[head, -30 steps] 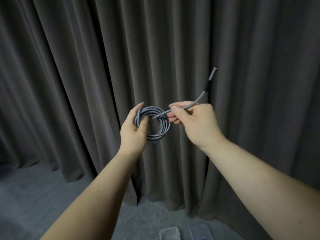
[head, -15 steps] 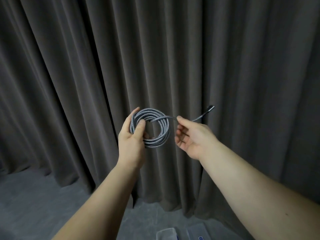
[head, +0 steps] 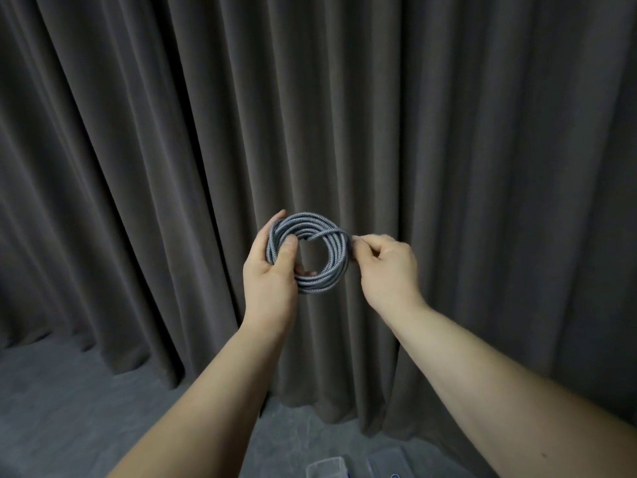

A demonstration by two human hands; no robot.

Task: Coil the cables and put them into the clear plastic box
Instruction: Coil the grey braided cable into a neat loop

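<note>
A grey braided cable (head: 322, 281) is wound into a round coil held up in front of the curtain. My left hand (head: 270, 277) grips the coil's left side, thumb across the strands. My right hand (head: 387, 267) pinches the coil's right edge with curled fingers; the cable's plug end is hidden there. The clear plastic box (head: 326, 469) shows only as a rim at the bottom edge, below and between my forearms.
A dark grey pleated curtain (head: 448, 132) fills the background. Grey floor (head: 69, 408) lies below it. A second clear plastic piece (head: 386, 464), perhaps a lid, lies right of the box at the bottom edge.
The free cable end that stuck out to the right is now drawn in against the coil. My right hand moved left and closed on the coil's right edge. The left hand kept its grip.
</note>
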